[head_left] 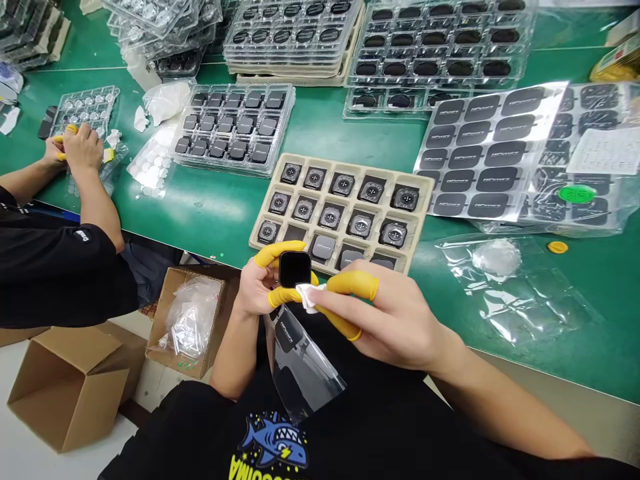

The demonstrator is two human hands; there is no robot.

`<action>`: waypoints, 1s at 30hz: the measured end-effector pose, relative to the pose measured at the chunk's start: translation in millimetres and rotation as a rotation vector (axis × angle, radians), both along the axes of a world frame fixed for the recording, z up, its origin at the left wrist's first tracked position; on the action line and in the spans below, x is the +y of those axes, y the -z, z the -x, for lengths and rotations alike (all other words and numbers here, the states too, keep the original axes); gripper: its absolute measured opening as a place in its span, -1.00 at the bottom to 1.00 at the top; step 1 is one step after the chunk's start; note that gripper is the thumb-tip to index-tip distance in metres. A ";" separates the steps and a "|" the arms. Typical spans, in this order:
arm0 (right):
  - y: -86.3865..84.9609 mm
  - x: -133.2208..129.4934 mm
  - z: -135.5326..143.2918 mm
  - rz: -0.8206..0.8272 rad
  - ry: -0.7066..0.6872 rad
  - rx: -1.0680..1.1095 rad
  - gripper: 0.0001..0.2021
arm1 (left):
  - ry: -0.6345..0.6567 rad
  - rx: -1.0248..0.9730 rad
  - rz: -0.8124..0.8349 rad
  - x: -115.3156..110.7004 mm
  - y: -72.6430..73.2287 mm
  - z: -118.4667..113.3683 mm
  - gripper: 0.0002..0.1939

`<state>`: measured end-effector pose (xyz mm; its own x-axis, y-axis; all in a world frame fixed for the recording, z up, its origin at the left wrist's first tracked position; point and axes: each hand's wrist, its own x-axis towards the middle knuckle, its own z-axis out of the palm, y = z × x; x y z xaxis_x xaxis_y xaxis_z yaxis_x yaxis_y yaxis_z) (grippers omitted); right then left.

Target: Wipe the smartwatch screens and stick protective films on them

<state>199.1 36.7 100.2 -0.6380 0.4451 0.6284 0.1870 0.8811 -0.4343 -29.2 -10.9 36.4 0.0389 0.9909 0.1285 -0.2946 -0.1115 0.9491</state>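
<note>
My left hand, with yellow finger cots on, grips a smartwatch body by its edges, its black screen towards me. A small white cloth is pinched in my right hand, which also wears yellow cots; the cloth lies at the lower edge of the watch. Below my left hand hangs a clear plastic sheet with a dark label on it. Just beyond my hands sits a beige tray of watch bodies, most showing round sensor backs. Several front cells hold grey-covered faces, partly hidden by my hands.
Label sheets and a clear bag lie on the right of the green table. Clear trays of watch parts stand behind. At left, a co-worker's hands work over another tray. Cardboard boxes stand on the floor.
</note>
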 end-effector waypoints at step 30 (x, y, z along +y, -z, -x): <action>15.4 10.1 -41.5 0.095 0.240 0.066 -0.66 | -0.008 0.037 0.051 4.2 3.0 -0.8 -0.16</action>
<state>240.6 46.8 84.8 -0.4665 0.6373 0.6134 0.3541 0.7700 -0.5308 -28.4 -6.7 33.4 0.0347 0.9964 0.0769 -0.2587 -0.0654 0.9637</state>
